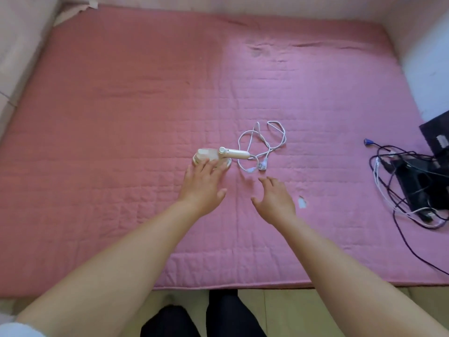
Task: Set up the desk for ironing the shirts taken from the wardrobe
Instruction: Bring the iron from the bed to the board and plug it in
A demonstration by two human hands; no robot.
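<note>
The pink quilted pad [121, 117] covers the desk and the white iron [218, 155] sits mid-pad, its cord [262, 142] loose, under the left hand's [201, 186] straight fingers, right hand [274, 198] relaxed, empty; no shirts yet.

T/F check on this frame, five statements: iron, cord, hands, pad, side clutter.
1. The white iron lies on the pink quilted pad. True.
2. The right hand grips the iron's handle. False: it hovers open, holding nothing.
3. The left hand has straight fingers reaching the iron's base. True.
4. The iron's white cord is wound neatly round the handle. False: it lies in loose loops on the pad.
5. A tangle of dark cables lies on the pad's right side. True.
</note>
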